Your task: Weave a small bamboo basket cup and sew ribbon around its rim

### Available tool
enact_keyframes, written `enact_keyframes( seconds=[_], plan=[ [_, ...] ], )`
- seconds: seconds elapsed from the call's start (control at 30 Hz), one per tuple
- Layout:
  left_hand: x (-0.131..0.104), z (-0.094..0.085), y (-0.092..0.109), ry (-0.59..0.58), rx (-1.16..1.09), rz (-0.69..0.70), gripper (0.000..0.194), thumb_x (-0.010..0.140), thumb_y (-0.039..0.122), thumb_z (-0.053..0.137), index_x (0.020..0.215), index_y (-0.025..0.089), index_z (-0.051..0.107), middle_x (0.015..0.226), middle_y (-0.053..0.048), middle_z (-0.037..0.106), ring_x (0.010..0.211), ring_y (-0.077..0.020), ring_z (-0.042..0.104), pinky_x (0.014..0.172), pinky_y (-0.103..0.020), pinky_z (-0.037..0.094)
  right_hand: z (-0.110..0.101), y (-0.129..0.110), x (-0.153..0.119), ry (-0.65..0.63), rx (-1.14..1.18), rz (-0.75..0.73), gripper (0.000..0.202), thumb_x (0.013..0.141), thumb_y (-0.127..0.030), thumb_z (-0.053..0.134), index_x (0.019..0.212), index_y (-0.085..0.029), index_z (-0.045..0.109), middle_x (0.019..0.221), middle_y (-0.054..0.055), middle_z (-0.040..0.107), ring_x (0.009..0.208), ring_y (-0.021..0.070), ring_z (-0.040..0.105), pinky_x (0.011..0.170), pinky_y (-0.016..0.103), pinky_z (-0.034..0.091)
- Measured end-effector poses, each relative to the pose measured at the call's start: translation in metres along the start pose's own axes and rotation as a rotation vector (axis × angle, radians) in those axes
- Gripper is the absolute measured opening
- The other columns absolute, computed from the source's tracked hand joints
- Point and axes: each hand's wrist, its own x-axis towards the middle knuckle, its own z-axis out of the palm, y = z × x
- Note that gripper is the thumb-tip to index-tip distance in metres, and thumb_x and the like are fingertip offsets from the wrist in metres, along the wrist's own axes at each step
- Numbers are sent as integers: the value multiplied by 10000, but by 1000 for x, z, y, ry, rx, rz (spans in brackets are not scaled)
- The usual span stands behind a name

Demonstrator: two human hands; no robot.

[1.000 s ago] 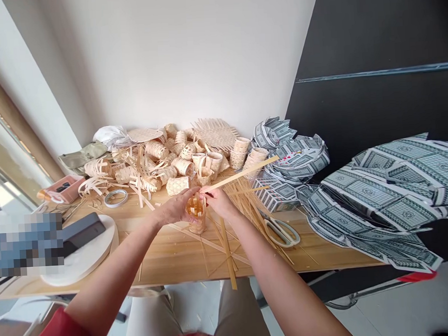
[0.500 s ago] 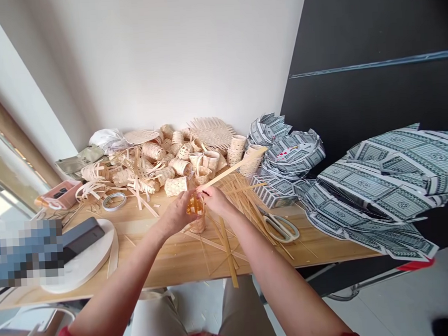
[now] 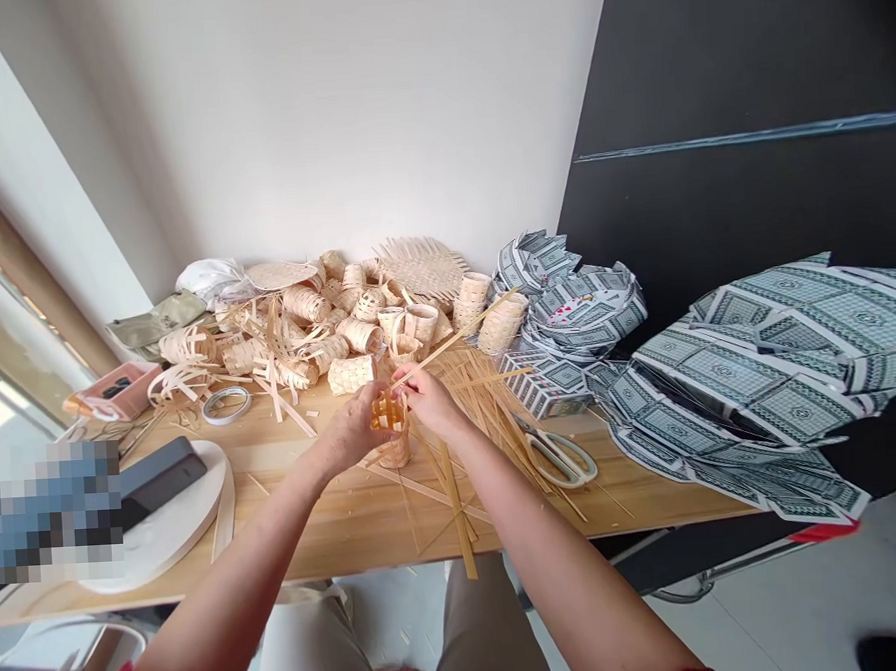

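A small woven basket (image 3: 396, 450) stands upright on the wooden table, with an amber, see-through piece (image 3: 389, 411) at its top. My left hand (image 3: 354, 424) is wrapped round the upper left side of this basket. At the basket's rim my right hand (image 3: 427, 399) pinches a long, thin bamboo strip (image 3: 459, 337), which slants up to the right. Loose strips (image 3: 457, 515) lie on the table just right of the basket.
Small woven baskets (image 3: 307, 303) are heaped behind my hands. Scissors (image 3: 564, 460) lie to the right, near folded-card pieces (image 3: 751, 390). A tape roll (image 3: 227, 405), a pink box (image 3: 116, 391) and a white round board (image 3: 179, 520) are on the left.
The strip in my right hand has turned and looks thinner, seen more edge-on, with its far end slightly further left. Both hands stay at the basket.
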Motion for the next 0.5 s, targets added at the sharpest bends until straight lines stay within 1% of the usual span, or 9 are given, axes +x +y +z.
enact_keyframes(
  seconds=[0.13,0.23,0.33,0.4,0.5],
  plan=[
    [2,0,-2,-13,-5,-19,539,652,203,670,1133,213,428,1100,-61,575,958,-207,582,827,-336,457,4,5,-2,27,36,-6,98,721,-189,467,779,-189,546,769,2,613,738,152,564,668,266,412],
    [3,0,-4,-19,6,-42,611,630,206,690,1173,216,411,1131,-69,573,998,-219,574,861,-357,447,5,7,-3,36,63,-7,94,717,-210,480,775,-194,552,766,-2,608,736,152,551,662,264,411],
    [3,-1,-4,-14,16,-54,587,627,205,687,1152,218,425,1121,-68,579,994,-220,578,864,-368,447,5,7,-3,43,89,-1,75,713,-219,487,734,-194,555,716,-14,585,691,138,523,633,250,401],
    [2,-2,-2,-17,15,-61,570,632,207,682,1139,208,421,1112,-75,581,990,-219,577,859,-370,448,4,5,-4,30,114,5,72,703,-228,499,714,-190,559,693,-20,575,660,127,510,607,238,394],
    [1,-4,1,-26,-3,-89,610,621,208,692,1150,192,387,1108,-87,578,1000,-219,573,853,-364,450,3,2,-4,-12,173,23,103,682,-264,536,729,-181,571,679,-27,576,625,111,508,568,219,392]
  ],
)
